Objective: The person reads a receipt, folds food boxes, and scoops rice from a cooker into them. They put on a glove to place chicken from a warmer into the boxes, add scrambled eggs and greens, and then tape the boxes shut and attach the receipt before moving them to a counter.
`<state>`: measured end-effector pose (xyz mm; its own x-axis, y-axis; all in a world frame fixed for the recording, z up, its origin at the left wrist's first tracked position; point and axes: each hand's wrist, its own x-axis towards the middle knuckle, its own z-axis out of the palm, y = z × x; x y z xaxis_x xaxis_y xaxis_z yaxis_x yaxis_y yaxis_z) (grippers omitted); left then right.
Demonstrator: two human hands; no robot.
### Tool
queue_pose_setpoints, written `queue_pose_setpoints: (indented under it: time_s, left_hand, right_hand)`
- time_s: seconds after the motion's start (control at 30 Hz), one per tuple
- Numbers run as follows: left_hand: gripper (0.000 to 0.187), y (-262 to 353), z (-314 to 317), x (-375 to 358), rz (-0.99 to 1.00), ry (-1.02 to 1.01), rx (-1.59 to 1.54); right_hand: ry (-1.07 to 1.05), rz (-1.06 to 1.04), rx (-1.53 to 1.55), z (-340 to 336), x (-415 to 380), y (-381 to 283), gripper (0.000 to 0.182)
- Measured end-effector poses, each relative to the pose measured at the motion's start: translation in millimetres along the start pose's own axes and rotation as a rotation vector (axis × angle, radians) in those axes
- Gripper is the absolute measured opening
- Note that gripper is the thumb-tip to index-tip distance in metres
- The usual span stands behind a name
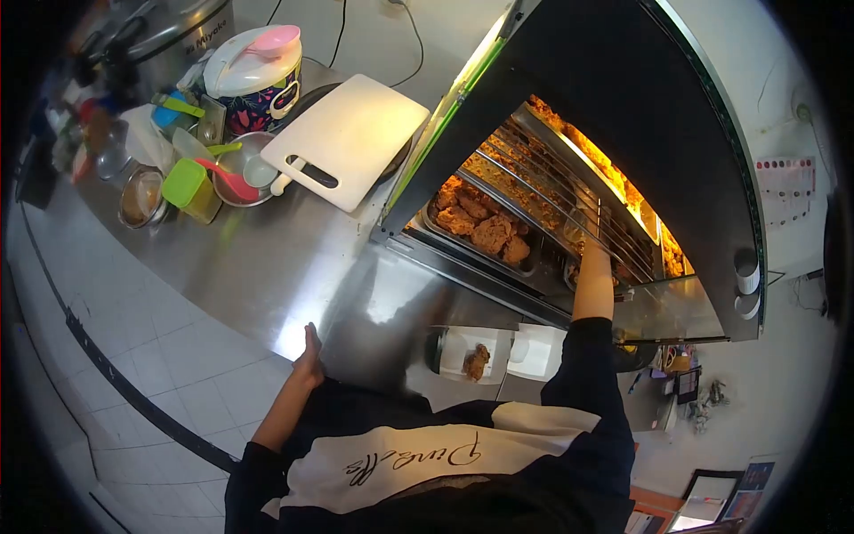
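My right arm reaches into a lit food warmer (721,178). My right hand (587,233) is partly behind the wire rack (543,178) inside, and its fingers do not show clearly; I cannot make out whether it holds something. Beside it, a metal tray holds pieces of fried chicken (491,233). My left hand (309,363) is at the front edge of the steel counter (258,285), fingers stretched out, holding nothing. Between my arms stands an open white takeaway box (452,349) with one piece of fried chicken (477,362) in it.
A white cutting board (374,133) leans over dark cookware left of the warmer. Further left are a metal bowl (233,198), a green-lidded container (187,184), a patterned pot (258,102) and a large cooker (178,40). The warmer's upper shelf holds more glowing food.
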<state>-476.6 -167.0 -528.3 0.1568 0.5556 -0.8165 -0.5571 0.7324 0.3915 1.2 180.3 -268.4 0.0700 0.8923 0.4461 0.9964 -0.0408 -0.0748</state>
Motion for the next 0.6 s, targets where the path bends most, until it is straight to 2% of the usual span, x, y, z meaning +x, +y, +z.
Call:
queue_pose_setpoints:
  time_s: [0.07, 0.2, 0.5, 0.6]
  left_hand:
    - [0.089, 0.3, 1.8, 2.6, -0.053, 0.041, -0.019]
    - [0.088, -1.5, 7.7, 3.2, -0.004, 0.063, -0.007]
    - [0.095, 12.5, 14.8, -14.1, -0.033, -0.028, -0.07]
    - [0.094, -5.6, -16.6, 22.7, -0.104, -0.173, -0.084]
  right_hand:
    - [0.004, 0.006, 0.023, 0.1, 1.2, 0.1, 0.042]
    - [0.013, 0.02, 0.053, 0.2, -0.6, -0.7, 0.041]
    - [0.028, 0.049, 0.069, 6.1, -11.3, -8.9, 0.039]
    - [-0.001, -0.002, -0.089, 6.1, -22.4, -12.7, 0.04]
